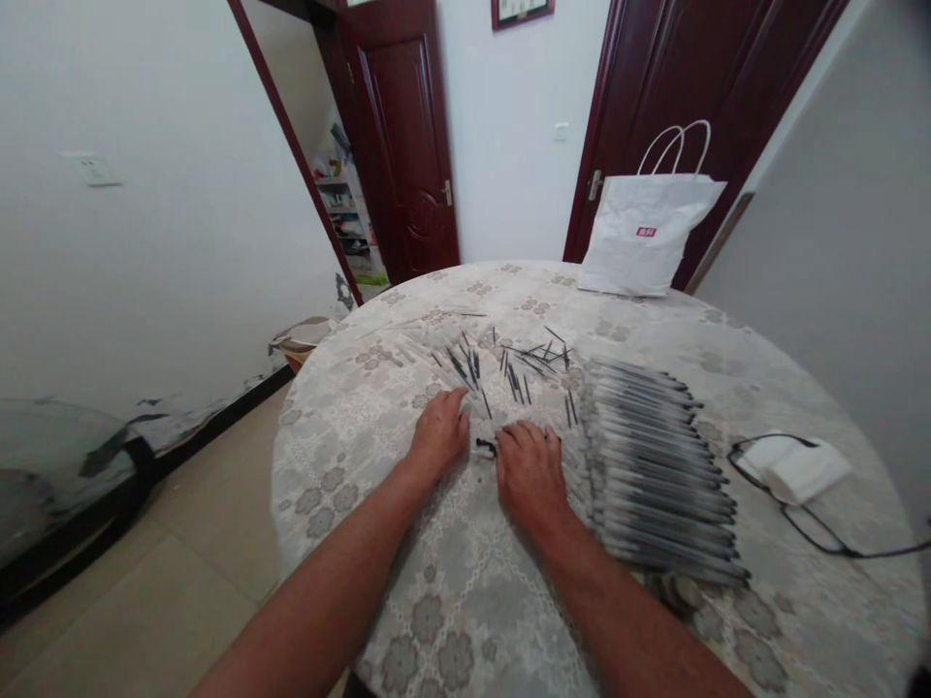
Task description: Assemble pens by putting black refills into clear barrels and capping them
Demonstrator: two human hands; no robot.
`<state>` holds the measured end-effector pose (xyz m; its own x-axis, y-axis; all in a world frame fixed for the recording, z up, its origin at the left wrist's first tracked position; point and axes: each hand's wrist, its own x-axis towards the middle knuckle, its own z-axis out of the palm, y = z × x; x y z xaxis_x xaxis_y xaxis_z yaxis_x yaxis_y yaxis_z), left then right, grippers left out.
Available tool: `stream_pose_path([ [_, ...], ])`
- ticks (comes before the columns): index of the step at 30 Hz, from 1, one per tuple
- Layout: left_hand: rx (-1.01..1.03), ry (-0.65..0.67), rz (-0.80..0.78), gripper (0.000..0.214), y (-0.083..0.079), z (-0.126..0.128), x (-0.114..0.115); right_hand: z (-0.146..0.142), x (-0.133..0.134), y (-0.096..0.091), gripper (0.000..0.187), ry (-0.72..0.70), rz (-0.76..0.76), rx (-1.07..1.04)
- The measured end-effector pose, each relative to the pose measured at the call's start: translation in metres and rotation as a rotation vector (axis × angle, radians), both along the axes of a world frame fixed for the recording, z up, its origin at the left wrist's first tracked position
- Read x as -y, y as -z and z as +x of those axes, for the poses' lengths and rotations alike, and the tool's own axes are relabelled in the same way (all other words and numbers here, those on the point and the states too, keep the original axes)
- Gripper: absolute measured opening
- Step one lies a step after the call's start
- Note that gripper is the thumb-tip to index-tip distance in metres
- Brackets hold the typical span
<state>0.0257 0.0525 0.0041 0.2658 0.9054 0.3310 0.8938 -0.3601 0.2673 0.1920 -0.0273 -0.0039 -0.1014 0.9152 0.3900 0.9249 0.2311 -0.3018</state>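
My left hand [440, 432] and my right hand [530, 470] lie palms down, side by side, on a round table [465, 591] with a flowered grey cloth. Both have their fingers curled and pressed together round a small black part [485, 445] that shows between them; the rest of what they hold is hidden. Just beyond the fingers lie several thin black refills [520, 368] and clear pen tubes [414, 349], scattered. Right of my right hand, a long row of assembled pens [658, 475] lies packed side by side.
A white paper bag [644, 237] stands at the table's far edge against a dark red door [698, 87]. Black-framed glasses [807, 519] with a white cloth [796, 465] lie at the right. A second dark door [403, 145] stands open behind.
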Motion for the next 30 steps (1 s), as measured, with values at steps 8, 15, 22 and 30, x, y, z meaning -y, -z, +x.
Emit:
stream_pose_path([
  [8,-0.198,-0.005,-0.096,0.034,-0.013,0.012,-0.017,0.003,0.002,0.002,0.024,-0.011,0.044,0.003],
  [15,-0.172,0.083,-0.116,0.026,-0.015,0.001,-0.006,0.004,0.000,0.003,0.020,-0.020,0.048,-0.016],
  [22,-0.231,0.006,-0.102,0.028,-0.014,-0.002,-0.001,0.007,-0.001,0.005,0.016,-0.021,0.042,-0.012],
  [30,-0.192,-0.218,-0.209,0.028,-0.020,0.010,0.003,0.003,0.004,-0.001,0.014,-0.032,0.053,0.029],
])
